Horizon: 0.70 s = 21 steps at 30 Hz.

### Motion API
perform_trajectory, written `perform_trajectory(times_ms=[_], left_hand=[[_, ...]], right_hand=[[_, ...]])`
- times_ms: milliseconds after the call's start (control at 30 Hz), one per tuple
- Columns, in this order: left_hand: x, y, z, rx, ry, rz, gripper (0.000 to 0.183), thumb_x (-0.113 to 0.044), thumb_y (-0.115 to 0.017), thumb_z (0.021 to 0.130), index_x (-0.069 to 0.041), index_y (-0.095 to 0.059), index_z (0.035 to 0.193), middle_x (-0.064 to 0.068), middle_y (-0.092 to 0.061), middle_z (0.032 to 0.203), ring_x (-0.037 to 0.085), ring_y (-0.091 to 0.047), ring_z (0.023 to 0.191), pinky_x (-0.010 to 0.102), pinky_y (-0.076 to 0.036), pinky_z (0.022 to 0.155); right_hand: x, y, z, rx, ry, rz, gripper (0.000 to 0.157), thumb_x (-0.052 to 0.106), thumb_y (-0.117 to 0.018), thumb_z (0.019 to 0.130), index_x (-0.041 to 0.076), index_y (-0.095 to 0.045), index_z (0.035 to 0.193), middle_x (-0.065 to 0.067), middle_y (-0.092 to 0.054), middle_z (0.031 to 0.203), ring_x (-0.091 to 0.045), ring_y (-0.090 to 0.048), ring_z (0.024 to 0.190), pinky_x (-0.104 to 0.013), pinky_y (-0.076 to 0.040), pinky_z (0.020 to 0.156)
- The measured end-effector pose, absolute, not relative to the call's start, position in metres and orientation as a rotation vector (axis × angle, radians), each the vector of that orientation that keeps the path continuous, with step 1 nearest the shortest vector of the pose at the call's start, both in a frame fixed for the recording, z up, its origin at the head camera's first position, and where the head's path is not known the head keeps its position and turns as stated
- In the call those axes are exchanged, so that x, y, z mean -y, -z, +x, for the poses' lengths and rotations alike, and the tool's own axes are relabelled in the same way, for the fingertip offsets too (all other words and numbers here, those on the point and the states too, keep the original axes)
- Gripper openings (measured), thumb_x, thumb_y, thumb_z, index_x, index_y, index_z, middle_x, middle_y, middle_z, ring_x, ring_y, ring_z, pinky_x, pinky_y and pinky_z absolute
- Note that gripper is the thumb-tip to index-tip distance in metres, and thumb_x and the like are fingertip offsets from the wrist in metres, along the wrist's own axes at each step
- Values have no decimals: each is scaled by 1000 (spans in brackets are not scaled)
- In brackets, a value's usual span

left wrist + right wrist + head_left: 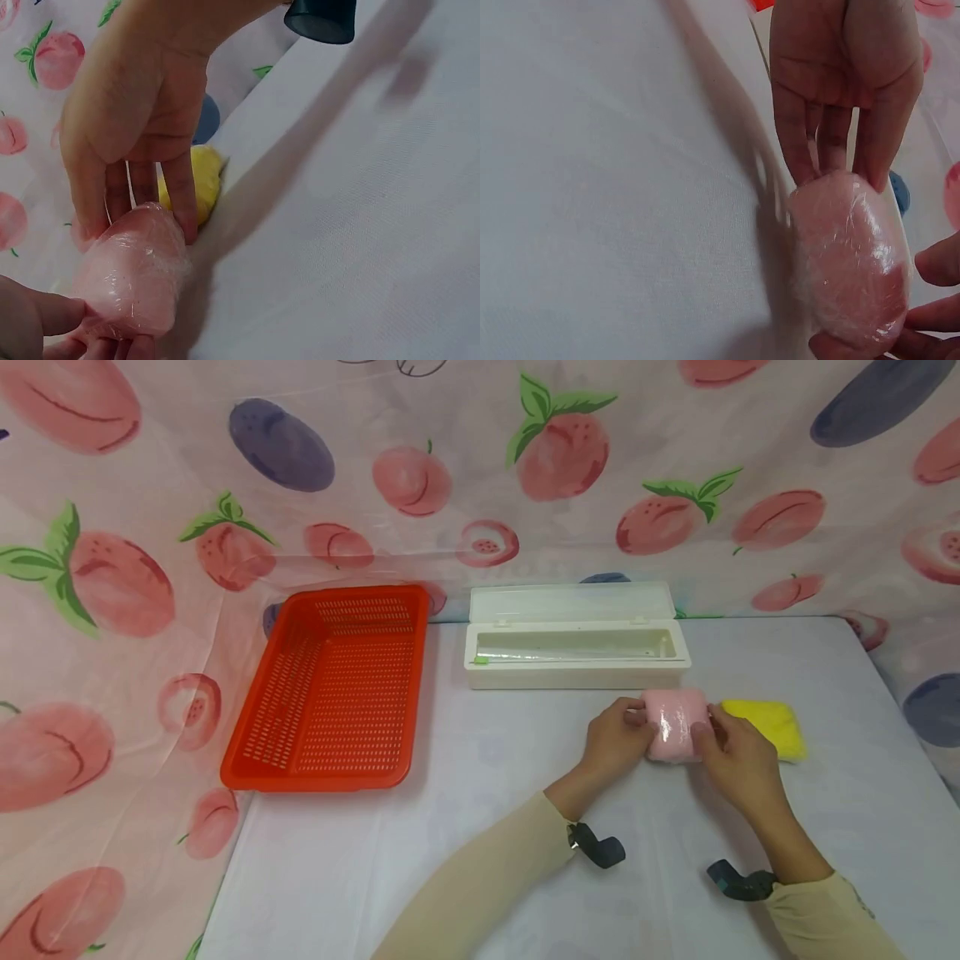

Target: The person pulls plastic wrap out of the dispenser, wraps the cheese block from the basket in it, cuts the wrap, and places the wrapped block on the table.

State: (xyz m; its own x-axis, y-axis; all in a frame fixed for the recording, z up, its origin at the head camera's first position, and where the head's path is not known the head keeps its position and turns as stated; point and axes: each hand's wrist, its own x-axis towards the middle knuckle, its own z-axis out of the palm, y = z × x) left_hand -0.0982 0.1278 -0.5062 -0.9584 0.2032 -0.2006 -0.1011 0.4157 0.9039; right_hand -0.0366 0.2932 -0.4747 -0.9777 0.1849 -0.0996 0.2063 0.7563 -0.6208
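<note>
A pink, rounded block [673, 725] wrapped in clear, shiny plastic film is held above the table between both hands. The left hand [618, 737] grips its left end, thumb and fingertips at the edge. From the other side the right hand [742, 762] holds the right end, its thumb over the near face. In the left wrist view the wrapped pink block [135, 277] casts a shadow on the cloth below. The right wrist view shows creased film over the pink block [851, 255], with fingers under its lower end.
A soft-looking yellow lump [772, 727] lies just behind the right hand. Farther back stands a long white box [577, 678] with its clear lid [570, 603] raised. To the left is a red perforated plastic basket [360, 693]. A fruit-printed cloth [420, 543] hangs behind the white-covered table [480, 860].
</note>
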Motion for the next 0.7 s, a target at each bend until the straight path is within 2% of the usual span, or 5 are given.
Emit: perform_trajectory(times_ms=[167, 433, 600, 700], left_hand=[[-134, 509, -100, -2382, -1514, 74, 30, -20, -73, 90, -19, -70, 120, -6, -76, 100, 1, -63, 86, 17, -47, 75], [-140, 512, -100, -2289, -1536, 77, 32, -19, -74, 92, -20, -70, 124, -7, -76, 101, -2, -63, 82, 15, -50, 69], [-139, 510, -99, -2320, -1447, 133, 39, -23, -71, 95, -22, -67, 134, -9, -76, 106, -3, -65, 89, 14, -49, 77], [-137, 508, -100, -2361, -1378, 164, 40, -25, -69, 96, -23, -66, 136, -10, -76, 108, -1, -65, 95, 16, -49, 83]], right_hand=[[-295, 476, -36, -2898, 1022, 316, 64, 36, -43, 108, -9, -35, 152, -38, -49, 143, -57, -50, 129, -69, -45, 99], [-299, 479, -35, -2899, 975, 298, 64, 34, -42, 109, -14, -32, 151, -41, -45, 144, -60, -46, 130, -71, -42, 101], [-298, 478, -37, -2878, 936, 292, 68, 36, -40, 109, -16, -29, 151, -43, -42, 145, -61, -44, 130, -71, -42, 101], [-296, 477, -39, -2896, 893, 288, 67, 36, -40, 109, -16, -32, 149, -44, -44, 142, -61, -46, 128, -70, -44, 99]])
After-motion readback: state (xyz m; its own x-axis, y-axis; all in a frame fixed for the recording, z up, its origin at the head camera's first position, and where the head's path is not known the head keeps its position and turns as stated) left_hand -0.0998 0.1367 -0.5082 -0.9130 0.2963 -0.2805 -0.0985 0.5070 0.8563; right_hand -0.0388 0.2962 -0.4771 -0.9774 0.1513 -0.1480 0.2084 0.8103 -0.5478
